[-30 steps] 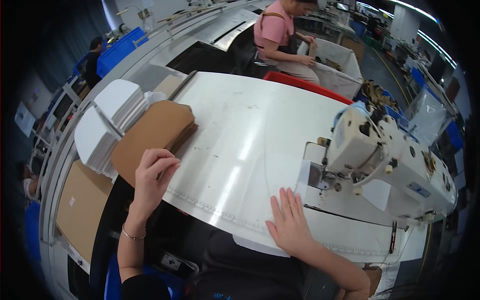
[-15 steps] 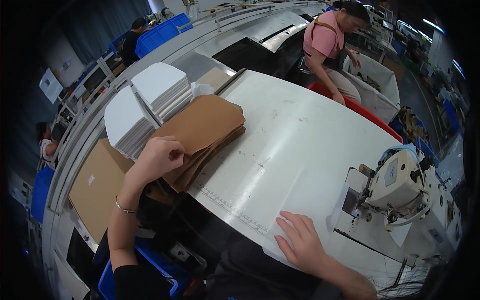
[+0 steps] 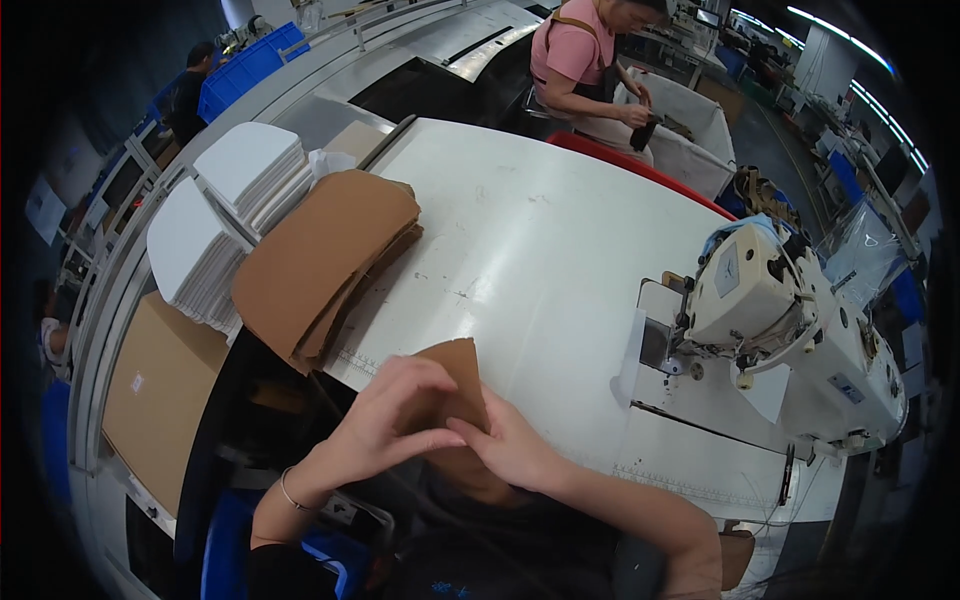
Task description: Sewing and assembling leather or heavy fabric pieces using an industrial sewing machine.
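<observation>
Close to my body, at the table's near edge, both hands hold a brown fabric piece that is bent up between them. My left hand curls around its left side, thumb pointing right. From the other side my right hand grips it, the thumb near the left thumb; some fingers are hidden behind the fabric. A stack of brown fabric pieces lies farther off to the left, its near corner sticking out past the table edge.
Two stacks of white rounded panels stand beyond the brown stack. On the right of the white table is a sewing machine. Across the table a co-worker in pink handles a dark item beside a white bin. A cardboard box stands left.
My left hand has come off the brown stack and moved right with one piece. My right hand has left the tabletop and joined it. The view has shifted right.
</observation>
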